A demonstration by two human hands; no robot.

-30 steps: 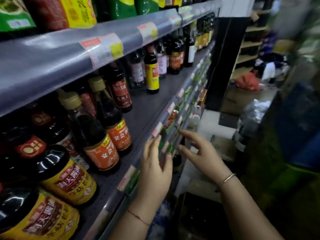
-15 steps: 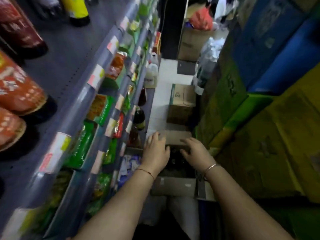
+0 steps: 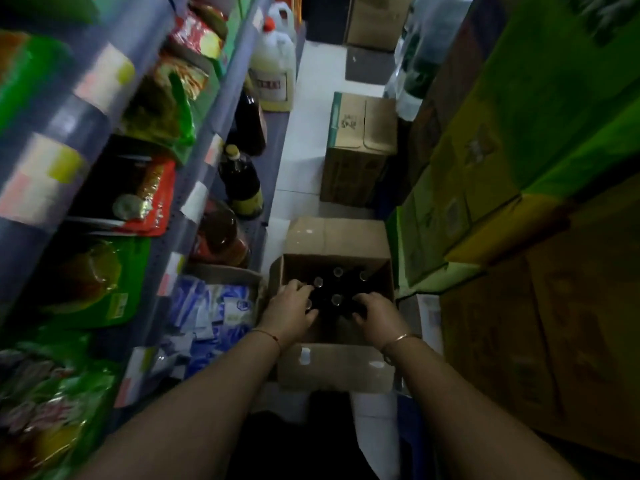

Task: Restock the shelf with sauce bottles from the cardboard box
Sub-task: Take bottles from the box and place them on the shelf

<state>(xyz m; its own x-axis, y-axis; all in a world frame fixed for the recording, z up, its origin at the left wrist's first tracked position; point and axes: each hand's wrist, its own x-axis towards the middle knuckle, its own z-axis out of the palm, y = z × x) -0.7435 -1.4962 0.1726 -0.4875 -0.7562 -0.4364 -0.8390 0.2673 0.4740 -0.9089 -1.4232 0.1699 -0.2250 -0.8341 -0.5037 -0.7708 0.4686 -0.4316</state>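
Sauce bottles [image 3: 336,299] are standing upright in the cardboard box [image 3: 332,370]. I'm curling my left hand [image 3: 290,308] and right hand [image 3: 378,315] over the nearest necks, though I cannot tell if either is gripping.

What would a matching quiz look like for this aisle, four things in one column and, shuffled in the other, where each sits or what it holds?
Things:
1. open box
2. closed box
3. white jug
4. green cartons

Places:
a. stacked on the right
b. holds bottles
c. on the floor, farther down the aisle
d. far end of the bottom shelf

Pairs: 1-b, 2-c, 3-d, 4-a
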